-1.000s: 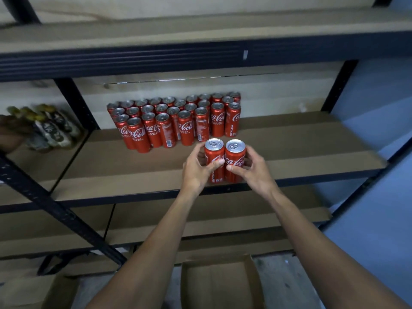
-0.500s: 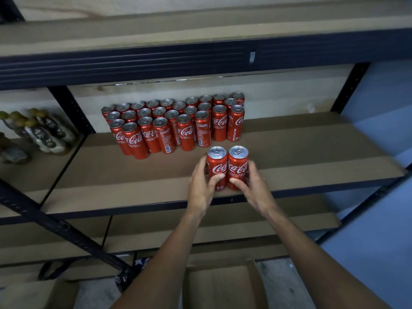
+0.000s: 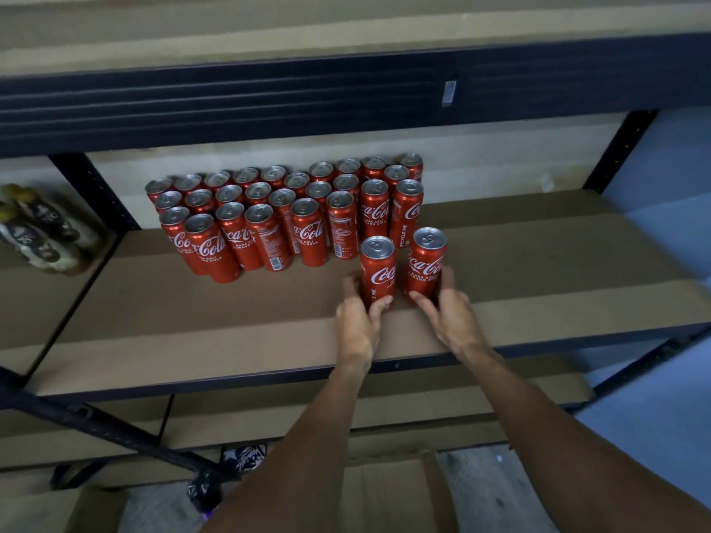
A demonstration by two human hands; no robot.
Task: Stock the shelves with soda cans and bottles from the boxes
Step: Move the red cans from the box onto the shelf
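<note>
Left hand [image 3: 356, 321], fingers curled round left can [image 3: 379, 271]; right hand [image 3: 450, 321] likewise round right can [image 3: 427, 263]. Advice: slide both upright, flush against stocked cans [image 3: 284, 217].

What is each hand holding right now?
Left hand: grips the left can.
Right hand: grips the right can.

Pale blue wall [image 3: 669, 163] rt; grey floor [image 3: 488, 490] below; dim light.
</note>
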